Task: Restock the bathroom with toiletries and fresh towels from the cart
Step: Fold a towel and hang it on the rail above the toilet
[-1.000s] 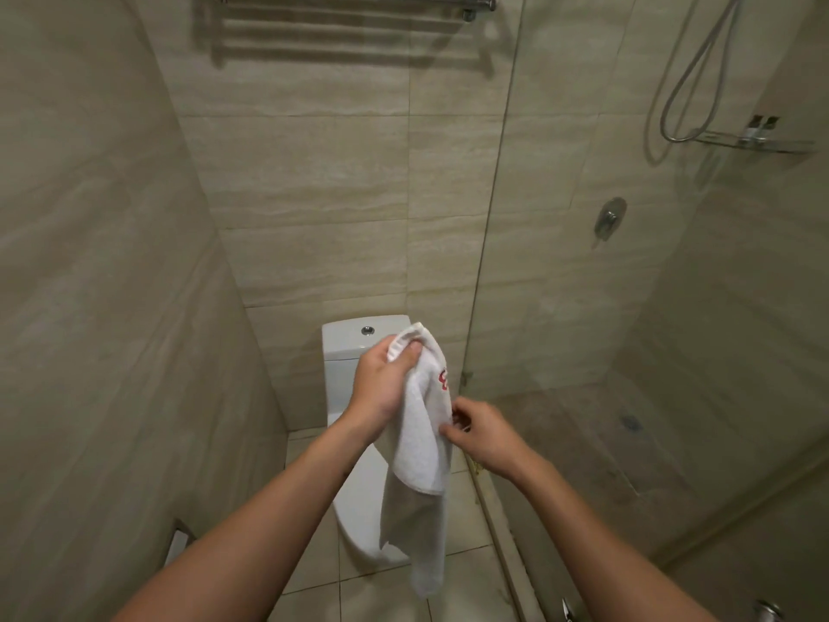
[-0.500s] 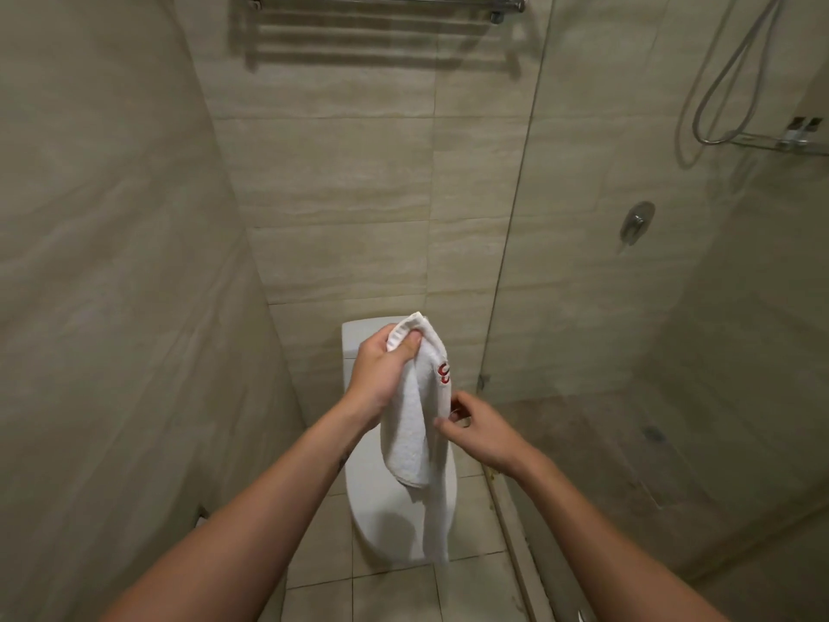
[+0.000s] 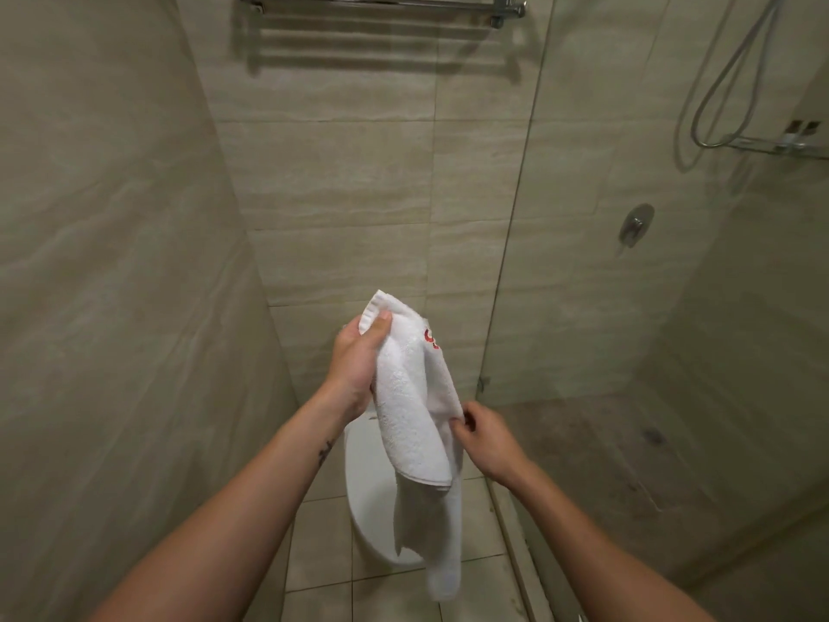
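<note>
Two hands were busy with one white towel (image 3: pixel 412 424) in the head view, directly above the toilet (image 3: pixel 364 491). The left hand (image 3: pixel 359 368) pinched the top hemmed corner, with the thumb pressed on the front and the fingers curled behind, so it carried the weight of the cloth. The right hand (image 3: pixel 486 442), lower and toward the right side of the toilet, pinched a side edge between thumb and curled fingers, probably to find that edge and spread or refold the towel. The cloth hung in loose folds in front of the toilet lid. High above the toilet a chrome towel rack (image 3: pixel 381 1) was fixed on the wall, and I judged it the likely place for the towel. Some red embroidery showed near the upper fold, but it was half hidden and not readable. Right of the toilet, behind a glass partition (image 3: pixel 516 262), small bottles (image 3: pixel 800 127) stood, their labels too small to read.
</note>
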`<state>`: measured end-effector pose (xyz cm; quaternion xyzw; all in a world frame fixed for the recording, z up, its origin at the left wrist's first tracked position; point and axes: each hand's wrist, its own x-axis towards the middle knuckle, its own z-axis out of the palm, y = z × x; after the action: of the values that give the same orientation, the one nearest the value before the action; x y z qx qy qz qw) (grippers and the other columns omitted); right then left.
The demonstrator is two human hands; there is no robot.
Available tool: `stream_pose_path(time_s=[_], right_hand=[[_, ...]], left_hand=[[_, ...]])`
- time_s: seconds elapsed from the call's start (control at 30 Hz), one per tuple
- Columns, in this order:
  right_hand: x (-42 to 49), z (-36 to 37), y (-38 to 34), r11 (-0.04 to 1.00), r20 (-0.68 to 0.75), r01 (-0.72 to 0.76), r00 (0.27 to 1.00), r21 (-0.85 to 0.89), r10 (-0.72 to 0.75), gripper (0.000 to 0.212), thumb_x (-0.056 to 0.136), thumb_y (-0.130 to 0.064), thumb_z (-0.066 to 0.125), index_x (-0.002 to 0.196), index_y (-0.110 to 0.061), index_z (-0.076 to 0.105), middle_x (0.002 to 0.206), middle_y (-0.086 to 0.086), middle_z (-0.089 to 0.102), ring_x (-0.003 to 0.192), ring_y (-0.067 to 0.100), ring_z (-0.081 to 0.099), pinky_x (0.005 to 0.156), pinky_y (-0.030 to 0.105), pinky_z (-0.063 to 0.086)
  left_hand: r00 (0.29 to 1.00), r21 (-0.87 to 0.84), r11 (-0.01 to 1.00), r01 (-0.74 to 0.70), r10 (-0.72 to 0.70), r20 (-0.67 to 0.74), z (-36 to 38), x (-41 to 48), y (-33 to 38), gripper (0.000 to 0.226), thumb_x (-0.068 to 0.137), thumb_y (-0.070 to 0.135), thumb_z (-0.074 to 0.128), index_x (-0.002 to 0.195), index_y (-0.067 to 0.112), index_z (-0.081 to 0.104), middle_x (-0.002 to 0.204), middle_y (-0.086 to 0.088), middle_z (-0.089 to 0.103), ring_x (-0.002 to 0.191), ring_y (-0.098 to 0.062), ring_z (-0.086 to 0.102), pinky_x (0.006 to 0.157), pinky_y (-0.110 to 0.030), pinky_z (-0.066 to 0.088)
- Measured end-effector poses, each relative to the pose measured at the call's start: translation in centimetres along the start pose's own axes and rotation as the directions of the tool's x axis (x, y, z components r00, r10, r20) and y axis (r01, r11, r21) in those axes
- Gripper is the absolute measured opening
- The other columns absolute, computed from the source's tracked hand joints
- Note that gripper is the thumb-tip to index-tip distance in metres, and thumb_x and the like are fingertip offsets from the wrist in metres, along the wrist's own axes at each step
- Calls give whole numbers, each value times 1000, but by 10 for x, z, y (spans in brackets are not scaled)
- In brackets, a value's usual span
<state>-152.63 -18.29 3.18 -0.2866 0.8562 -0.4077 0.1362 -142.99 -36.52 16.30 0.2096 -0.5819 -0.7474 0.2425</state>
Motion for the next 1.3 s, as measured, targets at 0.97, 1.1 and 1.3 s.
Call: stream_pose_path(time_s=[0.97,1.1,1.3], right_hand=[[-3,-47,-32,996,-197,79,977,-51,-88,9,83,-21,68,81,-27,61,70,-5,63,68,9,60,60,30,46],[-9,-30,-8,1000,-143,-1,990,-31,-4,8,82,-17,64,75,-19,60,68,-5,58,61,6,50,57,20,39],[-12,-14,9,999,-28,-35,999,33,36,8,92,-20,60,84,-21,62,79,-3,68,66,5,55,67,32,50]], left_hand=[[977,676,706,-211,130,169,22,-12,-76,18,96,19,46,84,17,60,76,2,63,73,-15,57,62,-26,41],[997,414,908,-67,51,49,26,-10,-61,28,98,19,42,92,21,69,89,-1,72,82,-11,63,73,-27,48],[1000,193,981,24,-26,6,16,-2,-37,35,96,20,39,103,19,73,104,-7,76,101,-19,71,90,-40,55]])
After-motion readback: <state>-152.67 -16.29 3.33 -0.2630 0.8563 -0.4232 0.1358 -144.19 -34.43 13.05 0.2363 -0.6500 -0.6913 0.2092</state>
